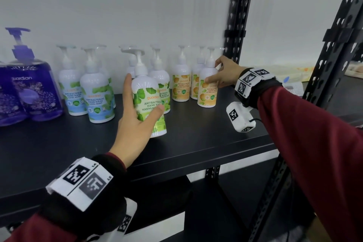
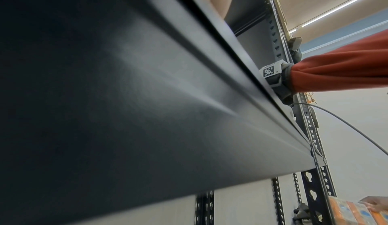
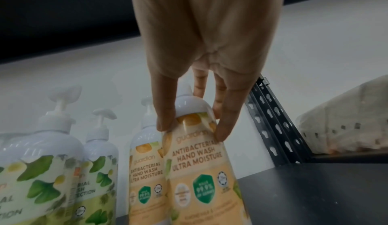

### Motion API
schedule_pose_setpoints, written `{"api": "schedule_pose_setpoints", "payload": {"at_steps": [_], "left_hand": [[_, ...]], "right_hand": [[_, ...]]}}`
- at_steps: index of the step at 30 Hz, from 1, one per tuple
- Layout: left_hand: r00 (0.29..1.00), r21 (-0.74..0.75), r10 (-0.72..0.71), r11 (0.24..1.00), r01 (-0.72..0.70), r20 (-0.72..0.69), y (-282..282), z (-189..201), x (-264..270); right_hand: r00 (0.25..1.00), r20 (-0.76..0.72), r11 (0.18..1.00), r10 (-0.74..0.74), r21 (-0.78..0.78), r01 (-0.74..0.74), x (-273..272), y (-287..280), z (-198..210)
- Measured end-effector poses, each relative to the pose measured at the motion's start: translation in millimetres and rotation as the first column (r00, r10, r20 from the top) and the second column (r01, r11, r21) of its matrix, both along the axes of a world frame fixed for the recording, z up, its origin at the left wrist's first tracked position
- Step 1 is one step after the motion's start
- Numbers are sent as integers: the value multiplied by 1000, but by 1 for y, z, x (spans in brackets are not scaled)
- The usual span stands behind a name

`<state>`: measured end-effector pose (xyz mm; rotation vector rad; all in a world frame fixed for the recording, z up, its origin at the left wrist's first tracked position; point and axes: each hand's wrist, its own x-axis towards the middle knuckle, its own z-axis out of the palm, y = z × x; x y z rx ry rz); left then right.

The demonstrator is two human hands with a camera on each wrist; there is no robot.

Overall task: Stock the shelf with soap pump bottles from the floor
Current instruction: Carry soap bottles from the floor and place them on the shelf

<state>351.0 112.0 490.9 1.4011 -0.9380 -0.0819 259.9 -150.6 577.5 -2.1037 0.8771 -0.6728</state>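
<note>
On the black shelf point(image 1: 196, 143), my left hand point(image 1: 144, 94) wraps a white pump bottle with a green leaf label point(image 1: 151, 112). The thumb lies across the front and the fingers go round its left side. The bottle leans slightly, its base on the shelf. Further right, my right hand point(image 1: 213, 71) holds a pump bottle with an orange label point(image 1: 207, 92) that stands at the right end of the row. In the right wrist view, thumb and fingers of the right hand point(image 3: 193, 129) pinch this orange bottle point(image 3: 197, 170) at its shoulder. The left wrist view shows mostly the shelf's dark underside point(image 2: 126, 96).
Purple bottles point(image 1: 29, 92) stand at the far left, then blue mint bottles point(image 1: 98, 100). More green and orange bottles point(image 1: 181, 86) line the back wall. Black slotted uprights point(image 1: 237, 25) point(image 1: 334, 65) frame the shelf on the right. Bare shelf lies in front of the row.
</note>
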Motion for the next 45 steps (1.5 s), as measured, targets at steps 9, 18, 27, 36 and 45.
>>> {"api": "schedule_pose_setpoints", "payload": {"at_steps": [9,18,27,36,45], "left_hand": [[1000,0,-14,1000,14,9,0,0,0],[1000,11,-5,1000,4,12,0,-1,1],[1000,16,-1,1000,1,14,-1,-1,1],[1000,4,-15,1000,15,6,-1,-3,3],[1000,-3,-13,1000,13,25,-4,-5,5]], "right_hand": [[1000,-21,998,-11,-69,10,-3,2,9],[993,-70,980,-94,-181,80,1,7,10],[983,-100,961,-156,-247,127,3,13,8],[956,-194,934,-218,-327,146,-2,18,6],[946,-239,938,-220,-319,137,-1,16,5]]}}
